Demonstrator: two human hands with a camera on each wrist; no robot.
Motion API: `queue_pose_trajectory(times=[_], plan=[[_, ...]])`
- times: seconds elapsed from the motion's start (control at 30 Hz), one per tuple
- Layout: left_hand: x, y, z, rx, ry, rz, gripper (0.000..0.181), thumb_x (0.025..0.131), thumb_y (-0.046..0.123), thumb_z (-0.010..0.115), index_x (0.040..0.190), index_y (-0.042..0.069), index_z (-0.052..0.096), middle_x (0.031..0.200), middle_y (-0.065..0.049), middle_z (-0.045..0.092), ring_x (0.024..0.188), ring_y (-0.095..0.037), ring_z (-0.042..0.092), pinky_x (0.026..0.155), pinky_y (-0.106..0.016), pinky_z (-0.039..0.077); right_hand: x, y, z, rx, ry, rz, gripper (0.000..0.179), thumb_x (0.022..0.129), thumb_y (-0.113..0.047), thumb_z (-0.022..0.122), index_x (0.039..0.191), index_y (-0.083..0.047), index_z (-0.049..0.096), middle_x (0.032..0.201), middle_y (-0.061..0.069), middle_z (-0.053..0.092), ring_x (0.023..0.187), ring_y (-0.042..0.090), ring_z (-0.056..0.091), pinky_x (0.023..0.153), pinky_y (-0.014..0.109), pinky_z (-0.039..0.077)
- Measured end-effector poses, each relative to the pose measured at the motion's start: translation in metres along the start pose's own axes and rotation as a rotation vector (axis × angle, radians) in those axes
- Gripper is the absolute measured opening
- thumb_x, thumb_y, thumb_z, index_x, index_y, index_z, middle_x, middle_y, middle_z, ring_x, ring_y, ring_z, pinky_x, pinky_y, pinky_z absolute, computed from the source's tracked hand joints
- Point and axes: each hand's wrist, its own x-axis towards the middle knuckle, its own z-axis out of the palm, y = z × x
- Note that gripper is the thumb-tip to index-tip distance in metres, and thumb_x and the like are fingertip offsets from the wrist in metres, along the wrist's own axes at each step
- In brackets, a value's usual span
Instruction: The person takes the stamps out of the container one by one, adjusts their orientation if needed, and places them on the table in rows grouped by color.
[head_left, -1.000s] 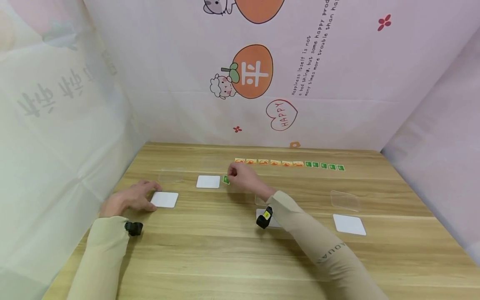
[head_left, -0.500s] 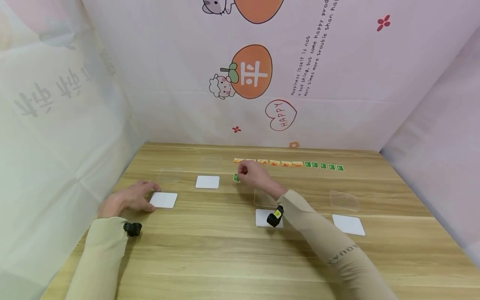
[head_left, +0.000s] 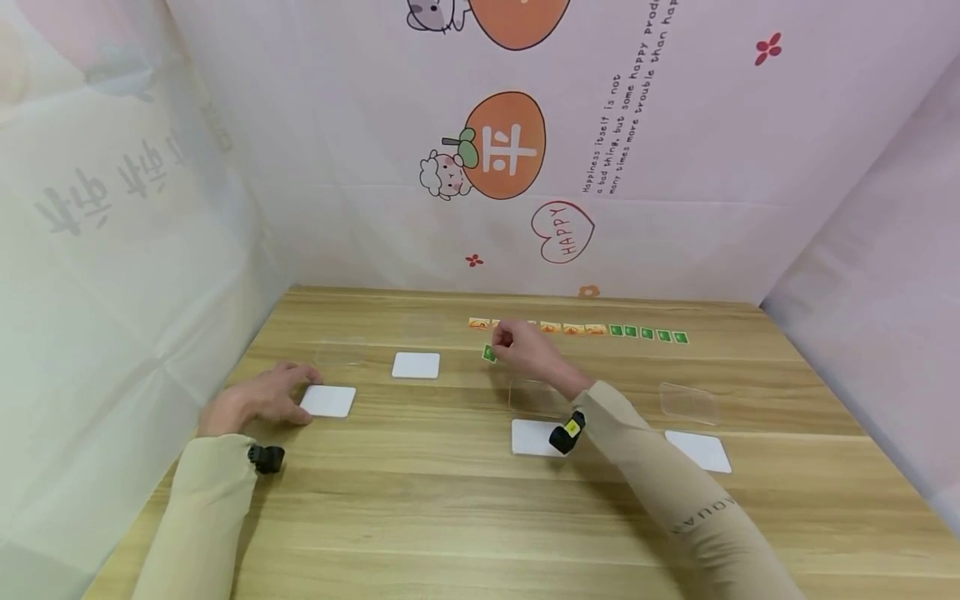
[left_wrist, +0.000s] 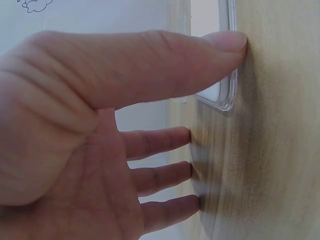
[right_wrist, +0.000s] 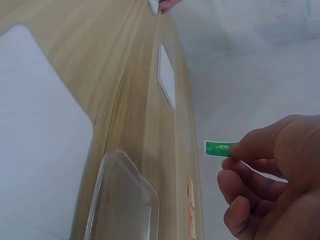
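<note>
In the head view my left hand (head_left: 258,398) rests at the left end of a flat white case (head_left: 328,401) on the table. Its thumb lies along the near corner and the index finger is at the far edge; in the left wrist view the other fingers reach down to the wood. My right hand (head_left: 528,350) is raised over the table, pinching a small green sticker (right_wrist: 218,148) with a white border between thumb and index finger. The sticker's right end is hidden under the thumb. Behind that hand runs a row of orange stickers (head_left: 573,329) and green stickers (head_left: 647,333).
More white cases lie at the back left (head_left: 416,365), at the middle (head_left: 536,437) under the right wrist, and to the right (head_left: 699,451). Beyond them sit thin clear plastic lids, such as the right one (head_left: 688,402). Printed cloth (head_left: 645,242) walls the back and sides.
My right hand has moved to the right with the green sticker, away from the back-left white case. The left hand stays where it was.
</note>
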Motion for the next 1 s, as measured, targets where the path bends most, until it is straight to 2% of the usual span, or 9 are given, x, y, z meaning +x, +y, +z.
queue_pose_trajectory(times=[0.4,0.7,1.0], plan=[[0.0,0.0,0.0,0.016,0.006,0.01,0.057,0.079,0.021,0.079,0.128,0.008,0.053,0.14,-0.037,0.035,0.114,-0.045,0.047,0.092,-0.059,0.042,-0.007,0.011,-0.014,-0.046,0.014,0.02,0.005,0.092,-0.008,0.06,0.088,-0.009,0.062,0.084,0.006,0.062,0.074,0.016,0.053,0.062,0.026,0.043],[0.0,0.0,0.001,0.021,0.007,0.014,0.056,0.079,0.02,0.079,0.128,0.009,0.053,0.14,-0.036,0.036,0.114,-0.044,0.048,0.092,-0.059,0.042,-0.011,0.024,-0.022,-0.034,0.015,0.032,0.005,0.094,-0.01,0.06,0.091,-0.007,0.064,0.087,0.007,0.063,0.075,0.017,0.053,0.063,0.027,0.044],[0.0,-0.001,0.001,0.013,0.01,0.018,0.056,0.079,0.019,0.079,0.128,0.008,0.053,0.14,-0.037,0.035,0.116,-0.047,0.046,0.093,-0.061,0.041,-0.016,0.038,-0.033,-0.056,0.049,0.051,0.007,0.094,-0.012,0.06,0.09,-0.008,0.064,0.085,0.006,0.063,0.074,0.017,0.053,0.063,0.027,0.043]])
